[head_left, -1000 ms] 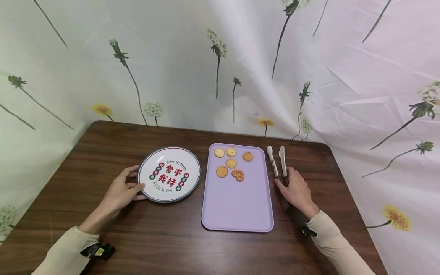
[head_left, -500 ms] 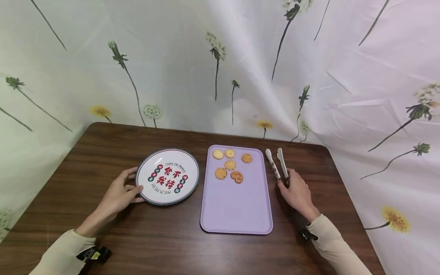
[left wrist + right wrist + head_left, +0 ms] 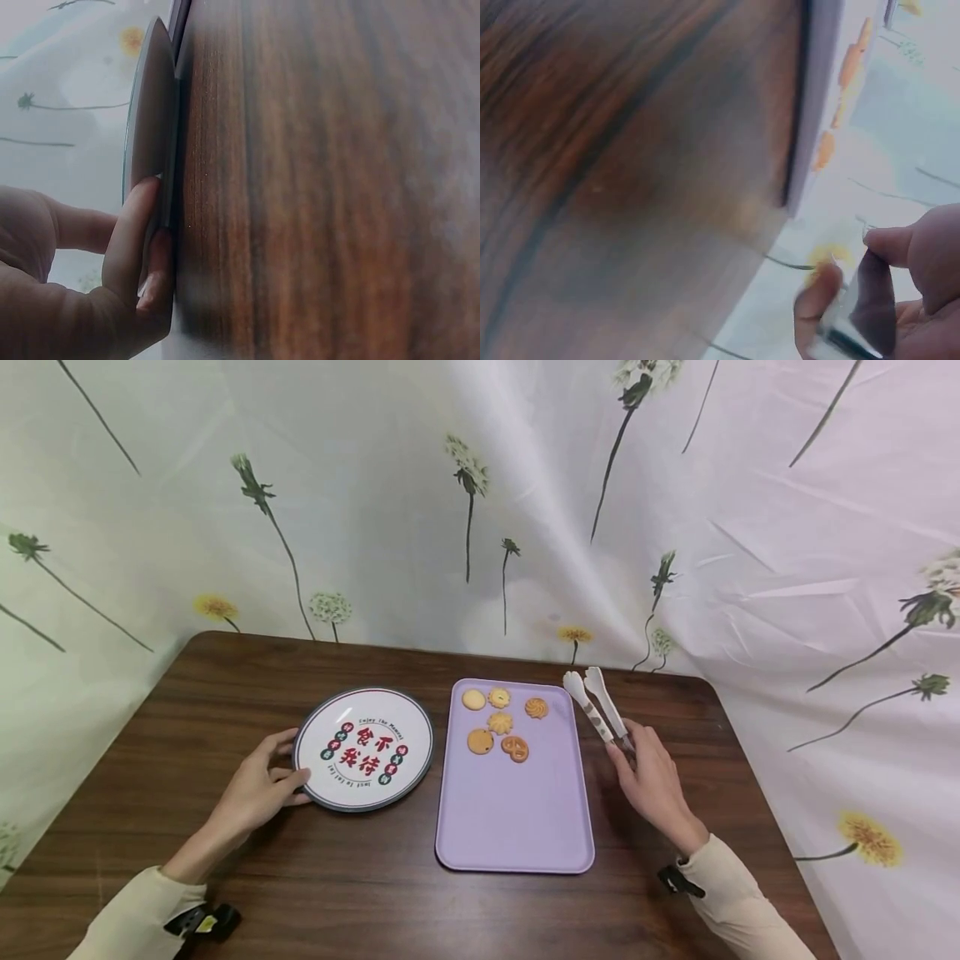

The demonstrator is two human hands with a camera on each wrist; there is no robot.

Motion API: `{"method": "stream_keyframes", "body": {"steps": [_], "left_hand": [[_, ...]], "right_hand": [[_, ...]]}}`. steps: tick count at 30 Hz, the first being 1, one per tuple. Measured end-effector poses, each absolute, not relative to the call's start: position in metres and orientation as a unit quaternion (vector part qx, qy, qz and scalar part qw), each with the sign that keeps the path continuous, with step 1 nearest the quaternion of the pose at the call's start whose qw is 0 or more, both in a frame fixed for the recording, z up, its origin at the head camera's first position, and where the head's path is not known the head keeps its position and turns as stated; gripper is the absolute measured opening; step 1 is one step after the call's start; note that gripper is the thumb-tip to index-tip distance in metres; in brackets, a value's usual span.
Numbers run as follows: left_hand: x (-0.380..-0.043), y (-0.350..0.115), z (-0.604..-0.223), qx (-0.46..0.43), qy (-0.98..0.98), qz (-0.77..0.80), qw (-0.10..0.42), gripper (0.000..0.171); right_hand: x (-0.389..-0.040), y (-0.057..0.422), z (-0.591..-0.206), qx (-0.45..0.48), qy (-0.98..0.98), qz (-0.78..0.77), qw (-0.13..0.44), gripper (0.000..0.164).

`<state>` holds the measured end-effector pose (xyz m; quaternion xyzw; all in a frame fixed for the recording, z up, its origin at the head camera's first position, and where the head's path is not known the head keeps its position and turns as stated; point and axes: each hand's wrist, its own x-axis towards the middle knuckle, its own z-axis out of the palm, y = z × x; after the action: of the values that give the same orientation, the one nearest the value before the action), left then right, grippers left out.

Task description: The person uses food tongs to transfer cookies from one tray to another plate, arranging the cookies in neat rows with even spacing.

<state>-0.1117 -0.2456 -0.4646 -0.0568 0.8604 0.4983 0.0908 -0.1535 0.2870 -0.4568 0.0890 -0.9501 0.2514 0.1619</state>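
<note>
My left hand grips the near left rim of a round white plate with a dark edge and red characters. Its thumb lies over the rim; in the left wrist view, fingers reach beneath the plate, which sits low over the wood. To the right, my right hand holds white-tipped tongs between thumb and fingers. Their two tips are spread and point away from me, near the tray's far right corner. The dark handle end is mostly hidden by the hand.
Between the hands lies a lilac tray. Several biscuits sit in its far half, among them a pretzel-shaped one and a swirled one. Behind the brown wooden table hangs a flower-printed cloth.
The tongs have been lifted off the table by my right hand, and their tips have swung left to the tray's far right corner. My left hand keeps its grip on the plate.
</note>
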Motion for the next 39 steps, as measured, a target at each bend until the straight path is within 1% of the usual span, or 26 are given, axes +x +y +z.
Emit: {"method": "stream_keyframes", "body": {"steps": [3, 6, 13, 22, 32, 39], "left_hand": [[-0.111, -0.245, -0.465, -0.056, 0.861, 0.497, 0.086, 0.072], [-0.111, -0.245, -0.466, -0.054, 0.862, 0.497, 0.083, 0.071], [-0.110, -0.244, -0.465, -0.053, 0.864, 0.494, 0.086, 0.072], [-0.109, -0.243, -0.464, -0.056, 0.869, 0.484, 0.084, 0.072], [-0.108, -0.243, -0.463, -0.059, 0.864, 0.492, 0.090, 0.072], [-0.107, -0.242, -0.460, -0.059, 0.861, 0.497, 0.096, 0.072]], "right_hand": [[-0.148, 0.281, -0.451, 0.106, -0.947, 0.253, 0.166, 0.044], [-0.140, 0.275, -0.447, 0.119, -0.946, 0.258, 0.155, 0.043], [-0.123, 0.262, -0.445, 0.138, -0.952, 0.251, 0.106, 0.041], [-0.111, 0.250, -0.448, 0.154, -0.957, 0.241, 0.054, 0.044], [-0.107, 0.244, -0.455, 0.177, -0.954, 0.235, 0.060, 0.046], [-0.106, 0.243, -0.455, 0.182, -0.958, 0.212, 0.062, 0.044]]}}
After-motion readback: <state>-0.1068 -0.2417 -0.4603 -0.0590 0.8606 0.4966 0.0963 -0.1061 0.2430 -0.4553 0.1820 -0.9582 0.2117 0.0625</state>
